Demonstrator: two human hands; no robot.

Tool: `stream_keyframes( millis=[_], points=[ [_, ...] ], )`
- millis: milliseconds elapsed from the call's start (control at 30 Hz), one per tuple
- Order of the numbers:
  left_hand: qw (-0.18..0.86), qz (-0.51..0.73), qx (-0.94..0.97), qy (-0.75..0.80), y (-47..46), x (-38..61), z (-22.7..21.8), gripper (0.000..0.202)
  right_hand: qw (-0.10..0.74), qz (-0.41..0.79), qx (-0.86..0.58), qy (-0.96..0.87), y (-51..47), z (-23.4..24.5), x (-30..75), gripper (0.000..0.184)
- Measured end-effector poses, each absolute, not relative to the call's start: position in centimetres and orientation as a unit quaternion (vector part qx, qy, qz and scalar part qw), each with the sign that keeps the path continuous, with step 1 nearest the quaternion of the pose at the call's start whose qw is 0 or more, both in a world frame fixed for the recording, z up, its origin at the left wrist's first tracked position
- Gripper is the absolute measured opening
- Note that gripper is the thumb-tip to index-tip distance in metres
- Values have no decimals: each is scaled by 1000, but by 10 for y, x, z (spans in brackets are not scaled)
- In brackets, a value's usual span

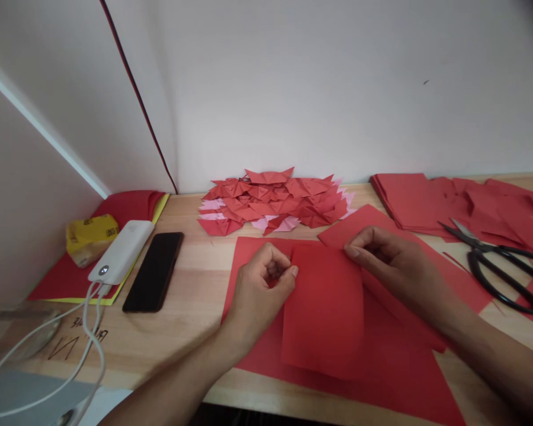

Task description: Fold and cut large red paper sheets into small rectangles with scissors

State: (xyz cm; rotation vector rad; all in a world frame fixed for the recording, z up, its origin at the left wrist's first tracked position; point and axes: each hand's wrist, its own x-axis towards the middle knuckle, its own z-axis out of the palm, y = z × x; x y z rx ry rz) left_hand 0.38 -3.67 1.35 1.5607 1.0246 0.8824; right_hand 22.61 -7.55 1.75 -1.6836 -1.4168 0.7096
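A red square sheet of paper (324, 313) curves up off a larger red sheet (408, 378) on the wooden table. My left hand (262, 284) pinches the square's top left corner, fingers curled closed. My right hand (391, 260) pinches its top right corner, fingers also closed. Behind the hands lies a heap of several folded red and pink paper pieces (275, 201).
Black scissors (501, 266) lie at the right on red paper scraps, beside a stack of red sheets (408, 201). At the left sit a black phone (154, 271), a white power bank (122, 250) with white cables, and a yellow packet (91, 234). A white wall backs the table.
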Motion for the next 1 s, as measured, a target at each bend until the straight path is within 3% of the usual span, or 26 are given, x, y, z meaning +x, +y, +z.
stream_keyframes(
  millis=[100, 200, 467, 733, 867, 1000],
  points=[
    [546, 374, 630, 406, -36, 4, 13, 10, 399, 287, -669, -557, -76, 18, 225, 25],
    [569, 376, 622, 384, -36, 3, 13, 25, 408, 283, -666, -557, -76, 18, 225, 24],
    [477, 361, 713, 366, -36, 1, 16, 16, 416, 278, -660, -560, -76, 17, 225, 23],
    [474, 345, 714, 383, -35, 5, 16, 16, 460, 293, -642, -538, -76, 19, 221, 14],
    [488, 342, 713, 369, -33, 5, 18, 17, 459, 318, -642, -526, -77, 20, 221, 20],
    [473, 348, 714, 381, -33, 3, 18, 19, 428, 415, -635, -492, -79, 23, 220, 34]
  ],
)
